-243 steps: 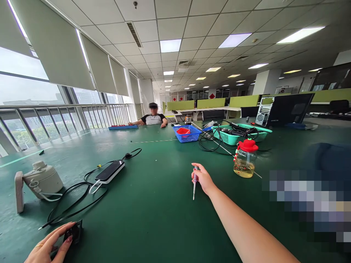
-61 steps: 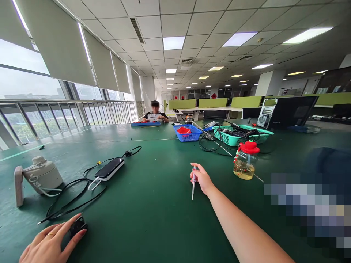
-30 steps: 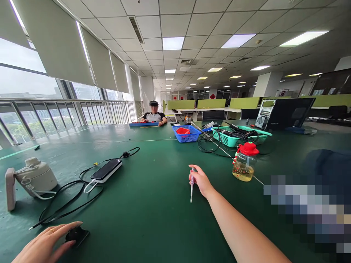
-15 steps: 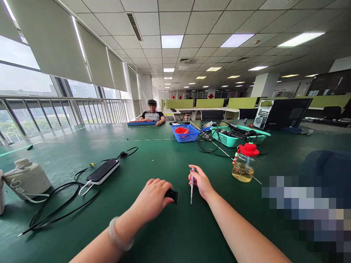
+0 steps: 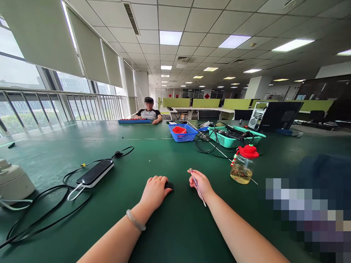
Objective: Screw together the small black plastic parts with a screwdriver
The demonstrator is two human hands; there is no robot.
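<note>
Screwdriver [image 5: 198, 189] in right hand [image 5: 203, 183]

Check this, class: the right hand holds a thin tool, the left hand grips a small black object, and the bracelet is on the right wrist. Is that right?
No: the bracelet is on the left wrist, as the head view shows. The rest stands: the right hand holds a thin tool, the left hand grips a small black object.
</note>
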